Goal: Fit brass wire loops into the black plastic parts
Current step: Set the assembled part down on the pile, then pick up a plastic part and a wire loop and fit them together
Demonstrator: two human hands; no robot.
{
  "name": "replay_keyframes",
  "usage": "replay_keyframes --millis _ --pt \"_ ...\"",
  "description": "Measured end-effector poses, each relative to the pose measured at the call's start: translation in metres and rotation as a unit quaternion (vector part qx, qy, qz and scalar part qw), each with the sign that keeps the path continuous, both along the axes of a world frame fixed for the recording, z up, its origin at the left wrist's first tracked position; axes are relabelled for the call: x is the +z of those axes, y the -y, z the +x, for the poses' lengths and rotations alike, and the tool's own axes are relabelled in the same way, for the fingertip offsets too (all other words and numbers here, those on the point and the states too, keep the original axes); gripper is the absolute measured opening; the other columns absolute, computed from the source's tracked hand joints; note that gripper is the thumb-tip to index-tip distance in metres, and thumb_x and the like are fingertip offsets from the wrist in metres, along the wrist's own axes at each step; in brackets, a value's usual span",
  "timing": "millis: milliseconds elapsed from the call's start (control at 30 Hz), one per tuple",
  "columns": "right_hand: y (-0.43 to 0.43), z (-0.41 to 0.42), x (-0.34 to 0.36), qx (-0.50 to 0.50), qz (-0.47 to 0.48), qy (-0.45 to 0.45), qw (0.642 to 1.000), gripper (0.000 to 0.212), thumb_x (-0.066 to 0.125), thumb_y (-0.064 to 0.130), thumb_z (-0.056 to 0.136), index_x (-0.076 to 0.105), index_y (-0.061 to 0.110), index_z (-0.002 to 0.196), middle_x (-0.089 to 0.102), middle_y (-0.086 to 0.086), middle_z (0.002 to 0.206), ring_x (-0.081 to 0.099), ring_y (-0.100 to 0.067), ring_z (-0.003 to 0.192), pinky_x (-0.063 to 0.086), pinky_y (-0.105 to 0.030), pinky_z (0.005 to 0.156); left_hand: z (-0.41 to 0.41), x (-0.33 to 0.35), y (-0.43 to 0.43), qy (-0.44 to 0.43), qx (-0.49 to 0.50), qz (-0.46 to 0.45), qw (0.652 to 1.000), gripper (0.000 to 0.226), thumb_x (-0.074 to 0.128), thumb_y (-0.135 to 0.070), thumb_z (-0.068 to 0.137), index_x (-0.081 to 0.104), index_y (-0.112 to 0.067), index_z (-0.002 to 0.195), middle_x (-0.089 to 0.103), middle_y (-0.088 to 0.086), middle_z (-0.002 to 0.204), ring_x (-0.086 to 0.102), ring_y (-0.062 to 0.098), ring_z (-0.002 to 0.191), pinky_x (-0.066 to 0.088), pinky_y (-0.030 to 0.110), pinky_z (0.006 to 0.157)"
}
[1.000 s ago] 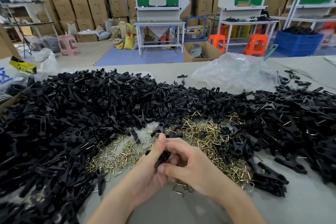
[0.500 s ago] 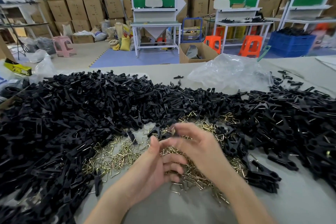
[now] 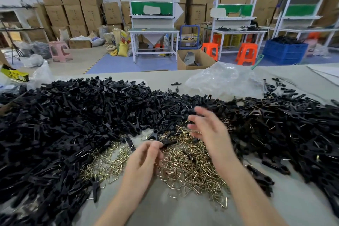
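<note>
Pinching a single black plastic part (image 3: 167, 142) between thumb and fingertips, the left hand (image 3: 145, 161) sits low over the middle of the table (image 3: 165, 211), its forearm rising from the bottom edge and its fingers curled narrow around the near end of the piece. That part is slim and matte, and its far end sticks out to the right past the fingertips, just above the brass.

The right hand (image 3: 207, 130) is lifted higher and farther out, over the place where the brass meets the black pile. It is smeared by motion; its fingers look spread and loosely bent, palm turned leftward, and whether it carries anything small I cannot tell.

Under both hands lies a heap of brass wire loops (image 3: 187, 165), thin bent wire in triangular outlines, shiny gold and tangled together, spread flat on the pale grey tabletop. Around it on three sides runs a deep bank of black plastic parts (image 3: 77, 119), dull, narrow and forked, jumbled at every angle. On the right side the black pieces (image 3: 286, 124) show glints of wire among them.

Behind the pile, a crumpled clear plastic bag (image 3: 225, 79) rests on the table, glossy and wrinkled.
</note>
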State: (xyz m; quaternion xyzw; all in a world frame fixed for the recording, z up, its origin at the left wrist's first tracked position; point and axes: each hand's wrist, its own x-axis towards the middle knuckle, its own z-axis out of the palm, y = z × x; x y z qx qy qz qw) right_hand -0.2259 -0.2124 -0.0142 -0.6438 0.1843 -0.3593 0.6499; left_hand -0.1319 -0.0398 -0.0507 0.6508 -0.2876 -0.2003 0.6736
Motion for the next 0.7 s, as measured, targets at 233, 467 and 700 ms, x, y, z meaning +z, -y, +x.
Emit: replay_keyframes --millis 233,467,700 --pt "-0.035 0.01 -0.042 -0.018 -0.317 -0.166 0.934 0.034 0.05 0.02 0.105 0.06 0.037 0.133 0.061 0.026 0.118 0.056 0.01 0.092 0.046 -0.014 0.086 0.045 -0.02 -0.022 0.438 0.291 0.317 0.789 0.032 0.066 -0.023 0.093 0.065 -0.015 0.123 0.061 0.012 0.129 0.05 0.031 0.124 0.037 0.051 0.107" --pt "-0.034 0.011 -0.043 -0.009 -0.36 -0.202 0.911 0.032 0.049 0.022 0.105 0.063 0.033 0.131 0.06 0.023 0.115 0.056 0.002 0.109 0.047 -0.016 0.092 0.071 -0.023 -0.022 0.439 0.275 0.432 0.738 0.047 0.052 -0.042 0.098 0.062 -0.017 0.135 0.044 0.027 0.149 0.038 0.046 0.138 0.021 0.057 0.117" --pt "-0.033 0.012 -0.044 0.001 -0.377 -0.226 0.898 0.03 0.047 0.025 0.105 0.064 0.033 0.129 0.06 0.022 0.115 0.057 0.005 0.091 0.046 -0.014 0.08 0.076 -0.02 -0.027 0.497 0.278 0.432 0.7 0.026 0.06 -0.039 0.091 0.073 -0.017 0.097 0.063 0.016 0.103 0.055 0.04 0.097 0.042 0.051 0.08"
